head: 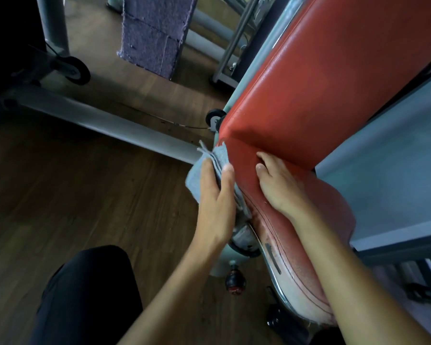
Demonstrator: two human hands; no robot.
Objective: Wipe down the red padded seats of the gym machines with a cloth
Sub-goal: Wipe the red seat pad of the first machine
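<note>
**Cloth on the seat's left edge, right hand bracing on top**

Left hand [215, 195] presses a folded blue-grey cloth [204, 175] against the left side of the red seat [296, 245], near the crease where seat meets backrest [334, 83]. Fingers are wrapped round the cloth, thumb on the near face, fingertips at the pad's edge; a frayed corner sticks out above the hand. Cloth sits betw. palm and the seat's side wall, touching it.

Right hand [279, 185] lies flat on the seat top, fingers spread and loose, gripping nothing; fingertips reach into the crease. Looks like a brace, not a wipe.

Key relation: the seat's long axis runs from the crease down toward the camera, and its worn, pale front end is nearest the person. The cloth is at the far (crease) end of that axis, on the left flank. So unwiped pad lies to the right of and below the cloth hand. Left hand is the one on the job; right hand sits on the surface the cloth would need to cross.

Judgement: mid-wipe on the side edge. Likely next: drag the cloth down the flank toward the front, or up over the top, which would need the right hand lifted clear. Seat's chrome rim [274, 277] and stitching along the edge could snag the frayed corner.

Wood floor [85, 195] below; grey frame tube [105, 123] well apart to the left.
</note>
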